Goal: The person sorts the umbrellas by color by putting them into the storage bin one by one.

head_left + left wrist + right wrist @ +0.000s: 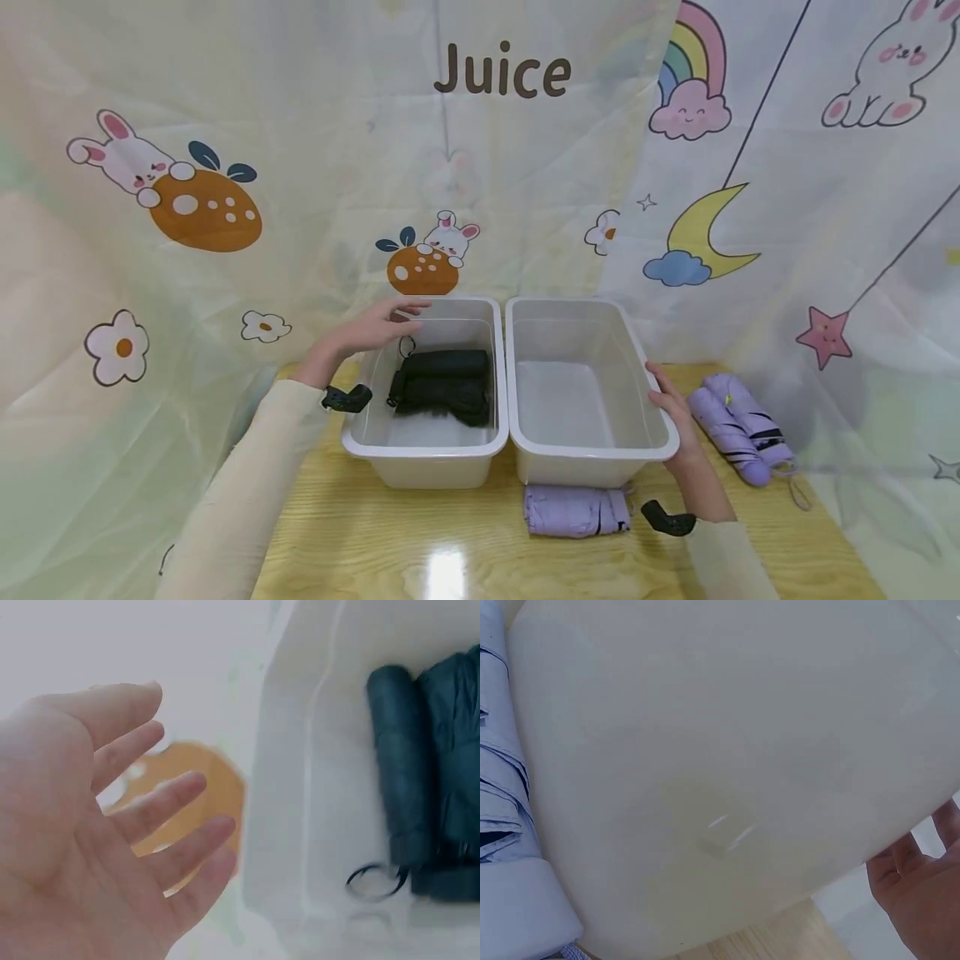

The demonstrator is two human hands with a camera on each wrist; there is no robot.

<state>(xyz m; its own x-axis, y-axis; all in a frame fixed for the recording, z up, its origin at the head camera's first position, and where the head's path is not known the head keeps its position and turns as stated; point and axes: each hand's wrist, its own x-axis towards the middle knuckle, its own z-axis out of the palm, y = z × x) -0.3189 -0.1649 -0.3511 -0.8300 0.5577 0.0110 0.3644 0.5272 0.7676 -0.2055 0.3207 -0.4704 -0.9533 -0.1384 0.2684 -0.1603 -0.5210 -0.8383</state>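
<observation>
Two white plastic bins stand side by side. Inside the left bin [435, 452] lie black folded umbrellas [442, 383], one with a looped wrist strap. My left hand [378, 327] is raised over that bin's far left corner, its fingers spread and holding nothing; the left wrist view shows the palm [82, 825] beside the bin wall. My right hand [678, 417] grips the right side of the right bin [592, 455] at its rim, fingertips over the edge. No object shows inside this bin. Against its front lies a purple folded umbrella [576, 511].
More purple folded umbrellas [742, 429] lie on the wooden table [375, 533] to the right of the bins. A printed cloth curtain [315, 167] hangs close behind the bins and along both sides of the table.
</observation>
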